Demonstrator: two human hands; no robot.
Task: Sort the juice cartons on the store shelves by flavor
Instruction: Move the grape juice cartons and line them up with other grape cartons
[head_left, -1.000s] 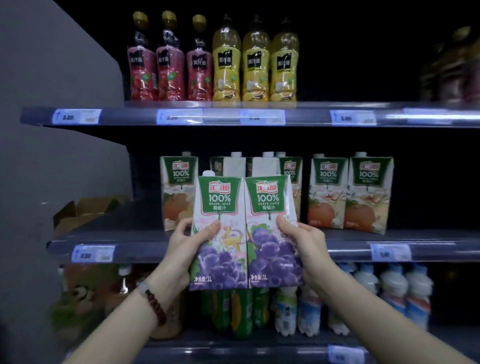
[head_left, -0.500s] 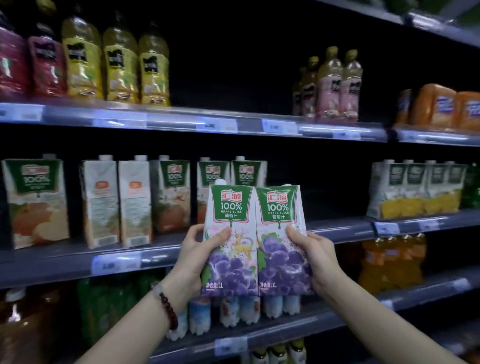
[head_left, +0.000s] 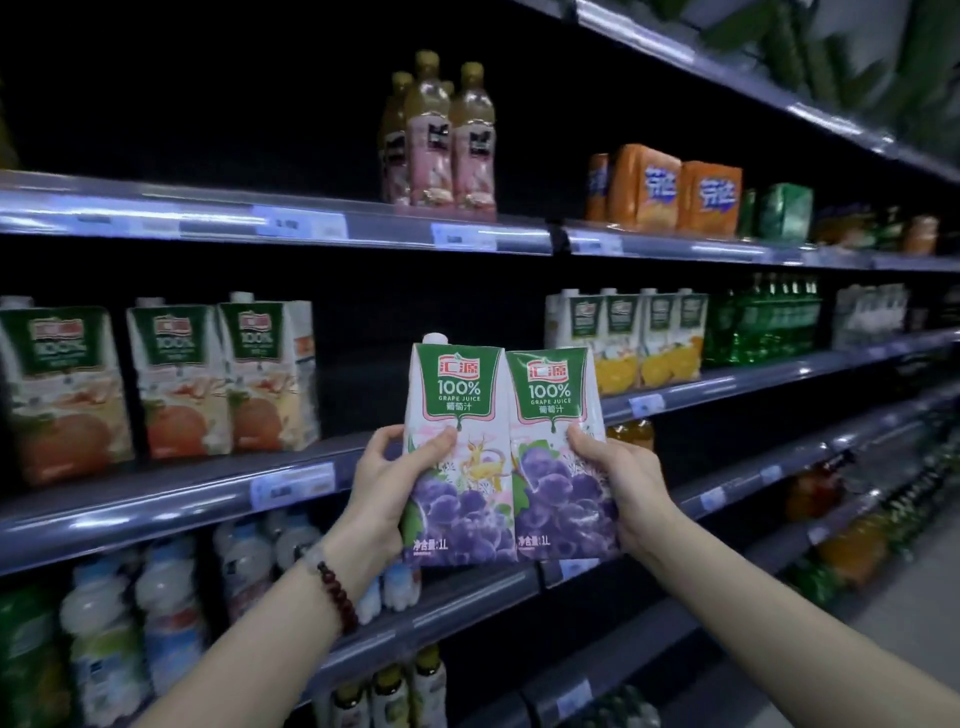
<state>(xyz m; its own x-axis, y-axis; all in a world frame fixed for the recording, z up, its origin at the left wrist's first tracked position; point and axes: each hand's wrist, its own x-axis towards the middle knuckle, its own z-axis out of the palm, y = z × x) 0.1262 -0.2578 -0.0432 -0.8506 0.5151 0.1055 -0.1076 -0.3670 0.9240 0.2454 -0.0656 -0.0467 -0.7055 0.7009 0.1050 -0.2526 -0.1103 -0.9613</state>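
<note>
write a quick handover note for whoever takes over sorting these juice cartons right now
Left hand: gripping the left grape carton.
Right hand: gripping the right grape carton.
Both cartons are held side by side, upright, in front of the middle shelf, not yet placed.
On that shelf: peach-coloured cartons at left, yellow-fruit cartons at right, an open gap between them.
Left to do: set the grape pair down together, probably in that gap.

Dim store aisle. Long grey metal shelves (head_left: 171, 499) in tiers, running back to right; black back panel (head_left: 208, 93); glossy price-label strips (head_left: 291, 486) catching bluish light; pale floor (head_left: 904, 613) lower right.
</note>
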